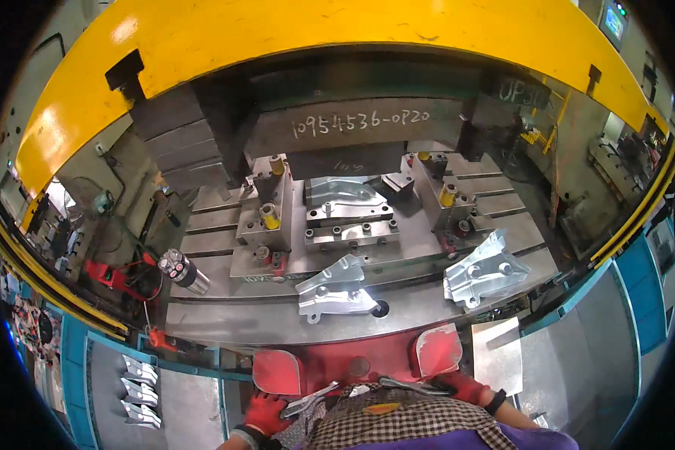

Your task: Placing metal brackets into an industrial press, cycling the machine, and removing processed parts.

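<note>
- Red console (pixel 326 362), front ctr., stands btwn the wearer's gloved hands, below the press table (pixel 232 319).
- Far L: three bent metal parts (pixel 139 391) in a row on the L side table (pixel 191 397).
- L of ctr.: silver cylinder (pixel 187 274) w/ dark top, tilted in view, on the press table.
- L hand (pixel 266 414), red glove, at lower edge of L red cover (pixel 276 373); can't tell if fingers are apart or together.
- Ctr.: loose bent pc. (pixel 336 298) on the press table, near its front edge; behind it, a formed pc. (pixel 345 196) on the lower die, under the dark upper block (pixel 360 124).
- R red cover (pixel 438 350) w/ R hand (pixel 466 388) at its lower edge, red glove, dark wristband; finger state can't be told either.
- R: second bent pc. (pixel 484 275), R end of press table; flat sheet (pixel 496 356) nearer wearer.
</note>
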